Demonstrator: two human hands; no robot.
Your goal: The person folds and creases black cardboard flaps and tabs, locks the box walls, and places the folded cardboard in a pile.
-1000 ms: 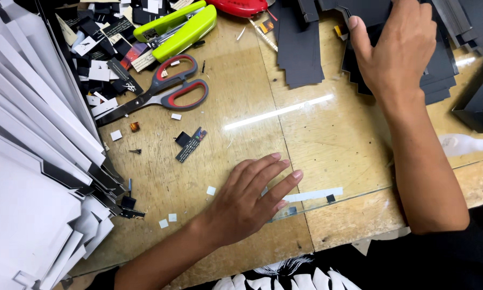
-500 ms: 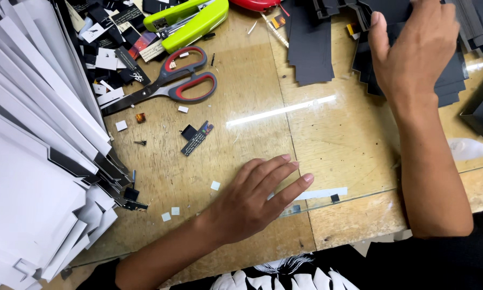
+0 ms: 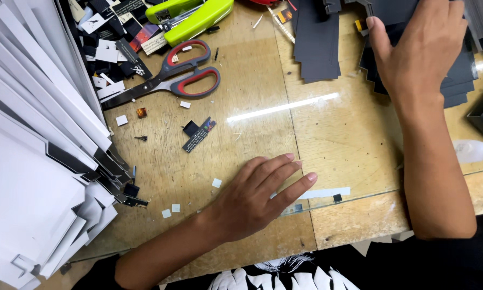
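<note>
Step as I read it: pulling a black card (image 3: 462,70) off the stack (image 3: 381,59) at upper right of the frame. Stack lies on the table (image 3: 338,139), fanned, edges stepped, partly running out of frame.

Right hand (image 3: 421,48) lies palm-down on top of the stack, fingers (image 3: 376,37) together and nearly flat, thumb side toward frame centre. Pressing or sliding, not pinching; nothing gripped that I can see. Forearm runs straight down the right side of the frame, elbow near the table edge.

Left hand (image 3: 255,201) rests flat on the table at lower centre, fingers slightly spread and pointing right, empty. Fingertips are just beside a white strip (image 3: 327,192) near the glass edge.

My guess for the next move: the top card has to be separated from the ones below, so a thumb under an edge, while the rest stay put.

Further out: scissors (image 3: 166,80) with red handles at upper centre-left, green stapler (image 3: 195,19) above them, a loose black sheet (image 3: 316,40) just left of the stack, small paper scraps scattered mid-table. White card sheets (image 3: 31,161) fill the left side.
</note>
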